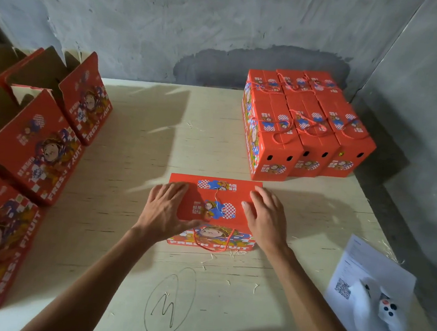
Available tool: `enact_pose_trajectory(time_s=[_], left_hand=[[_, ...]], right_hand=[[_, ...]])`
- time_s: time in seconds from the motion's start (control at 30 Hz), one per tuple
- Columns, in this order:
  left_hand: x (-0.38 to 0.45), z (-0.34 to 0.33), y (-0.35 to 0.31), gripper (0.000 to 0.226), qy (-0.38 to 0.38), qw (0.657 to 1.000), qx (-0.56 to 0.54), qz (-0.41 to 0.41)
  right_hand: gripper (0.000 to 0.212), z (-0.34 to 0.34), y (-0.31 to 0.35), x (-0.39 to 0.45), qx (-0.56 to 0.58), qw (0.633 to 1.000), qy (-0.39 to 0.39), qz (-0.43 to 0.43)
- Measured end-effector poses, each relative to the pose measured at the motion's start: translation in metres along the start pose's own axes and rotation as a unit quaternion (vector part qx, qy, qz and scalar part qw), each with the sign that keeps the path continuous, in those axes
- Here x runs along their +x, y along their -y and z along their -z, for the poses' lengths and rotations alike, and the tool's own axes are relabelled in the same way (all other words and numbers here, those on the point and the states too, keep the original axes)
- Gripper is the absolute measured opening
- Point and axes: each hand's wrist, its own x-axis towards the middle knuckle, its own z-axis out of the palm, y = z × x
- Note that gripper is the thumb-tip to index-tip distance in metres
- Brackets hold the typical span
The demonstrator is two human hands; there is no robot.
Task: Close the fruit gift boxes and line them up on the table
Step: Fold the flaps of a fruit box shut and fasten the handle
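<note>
**Both hands flat on the lid of a red fruit box**

Nearest, a pencilled oval with a scribble inside [171, 302] is drawn on the pale wooden table [136, 189]. At the near right lie a printed sheet with a QR code [361, 273] and two white handheld controllers [381, 319] on top of it; they are blurred, so their exact type is hard to tell.

In the middle of the table stands the red gift box [214, 212], its top flaps down and its "FRESH FRUIT" side facing near. The left hand [166, 208] lies on the left end of the lid with fingers spread and straight, the thumb along the near top edge. The right hand [267, 217] presses on the right end, fingers extended and together. Neither hand curls round anything. The box's red cord handle [213, 244] hangs down over the near face.

Along the left edge, a row of open boxes [39, 147] stands with flaps raised, running from near to far.

At the far right, a block of closed boxes [305, 125] sits packed side by side against the grey wall [198, 26], cord handles lying on their lids.
</note>
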Motion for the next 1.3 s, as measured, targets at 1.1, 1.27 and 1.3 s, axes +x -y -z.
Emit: enact_pose_trajectory(time_s=[1.1, 1.27, 1.3], left_hand=[[0.018, -0.004, -0.021, 0.094, 0.024, 0.997, -0.054, -0.048], [0.019, -0.012, -0.025, 0.094, -0.007, 0.997, -0.068, -0.024], [0.019, -0.013, -0.025, 0.093, -0.009, 0.997, -0.069, -0.022]], right_hand=[[0.024, -0.016, 0.016, 0.014, 0.069, 0.995, -0.037, 0.059], [0.017, -0.015, 0.021, 0.012, 0.103, 0.994, -0.032, 0.019], [0.017, -0.014, 0.021, 0.013, 0.109, 0.994, -0.028, 0.015]])
